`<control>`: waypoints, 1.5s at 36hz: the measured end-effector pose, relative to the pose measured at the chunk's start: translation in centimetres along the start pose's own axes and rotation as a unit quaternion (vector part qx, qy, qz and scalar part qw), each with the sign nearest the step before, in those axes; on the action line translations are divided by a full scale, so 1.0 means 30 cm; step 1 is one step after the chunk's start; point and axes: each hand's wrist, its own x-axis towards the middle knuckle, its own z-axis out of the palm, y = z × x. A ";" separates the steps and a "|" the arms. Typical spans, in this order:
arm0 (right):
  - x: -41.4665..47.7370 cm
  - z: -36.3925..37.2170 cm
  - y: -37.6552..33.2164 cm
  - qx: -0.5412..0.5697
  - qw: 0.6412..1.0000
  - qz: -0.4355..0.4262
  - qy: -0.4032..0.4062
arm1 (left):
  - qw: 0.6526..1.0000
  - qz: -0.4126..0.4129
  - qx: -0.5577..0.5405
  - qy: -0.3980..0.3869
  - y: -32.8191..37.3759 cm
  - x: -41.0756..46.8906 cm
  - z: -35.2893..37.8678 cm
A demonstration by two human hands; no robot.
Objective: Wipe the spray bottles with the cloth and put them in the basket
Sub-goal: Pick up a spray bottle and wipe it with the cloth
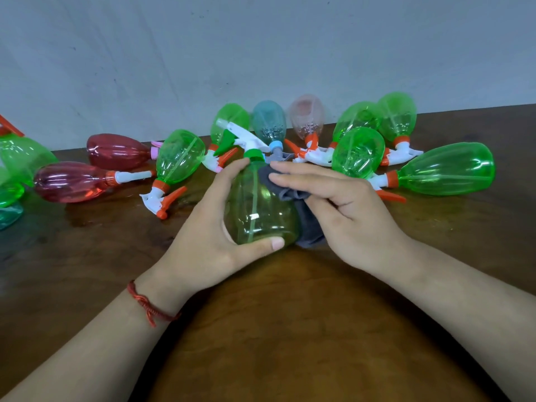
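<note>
I look down on a dark, glossy brown wooden table [275,329] set against a plain pale grey wall [261,53]. My left hand [208,227], a red string bracelet [148,306] at its wrist, grips a clear green spray bottle [258,210] just above the table's middle. My right hand [342,210] presses a dark grey cloth [310,227] against the bottle's side with flat fingers. More spray bottles lie behind, green, red [72,182], blue [268,120] and pale pink [307,114]. The bottles at the left edge [11,169] are cut off, and the cloth is mostly hidden.
</note>
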 end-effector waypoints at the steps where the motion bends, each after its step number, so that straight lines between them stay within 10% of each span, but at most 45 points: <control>1: 0.006 -0.003 0.000 0.019 1.000 0.019 0.007 | 1.000 0.007 -0.006 -0.012 0.003 -0.003 0.003; 10: 0.027 -0.031 -0.027 0.192 0.976 0.072 0.069 | 0.992 0.058 -0.101 -0.046 0.012 -0.024 0.008; 39: -0.015 -0.004 -0.004 -0.094 0.987 -0.120 -0.057 | 0.995 -0.017 -0.027 0.093 -0.042 0.021 -0.019; 49: 0.009 -0.009 0.008 0.012 1.000 -0.002 -0.001 | 0.999 0.030 -0.006 -0.009 -0.002 -0.006 0.004; 54: 0.032 -0.024 0.001 0.248 0.961 0.113 0.041 | 0.996 0.047 -0.075 -0.034 0.014 -0.027 0.016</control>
